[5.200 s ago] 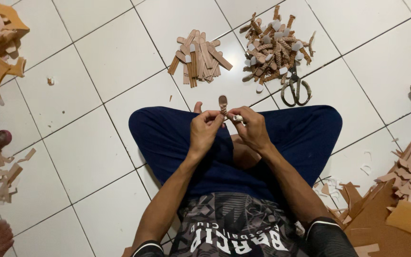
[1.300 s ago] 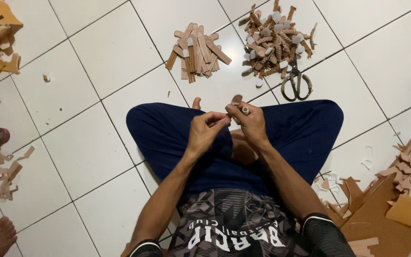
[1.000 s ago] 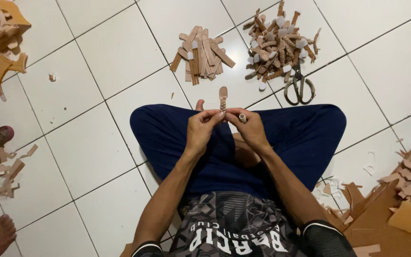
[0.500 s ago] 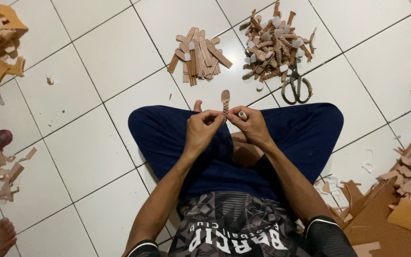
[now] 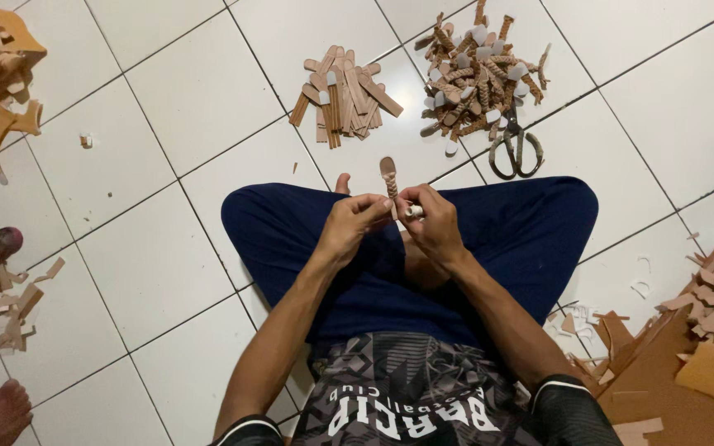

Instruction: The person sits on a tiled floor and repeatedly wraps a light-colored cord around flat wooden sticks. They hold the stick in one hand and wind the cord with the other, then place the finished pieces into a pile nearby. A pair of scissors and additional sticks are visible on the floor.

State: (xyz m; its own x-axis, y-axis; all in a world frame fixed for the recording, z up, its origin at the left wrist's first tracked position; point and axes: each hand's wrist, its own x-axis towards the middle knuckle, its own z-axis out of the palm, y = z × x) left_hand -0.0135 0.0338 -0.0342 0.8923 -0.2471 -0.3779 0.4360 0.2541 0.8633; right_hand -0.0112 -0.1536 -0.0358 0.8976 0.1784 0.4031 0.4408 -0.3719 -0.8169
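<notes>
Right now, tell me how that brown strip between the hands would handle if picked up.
The brown strip looks thin and narrow, so probably light. It stands upright above the fingers unsupported, suggesting some stiffness, though it may bend. Being flat like those in the pile, it is unlikely to roll.

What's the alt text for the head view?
A seated person's left hand and right hand pinch a small braided brown strip above their lap. Two piles of brown strips and scissors lie on the white tiled floor.
</notes>
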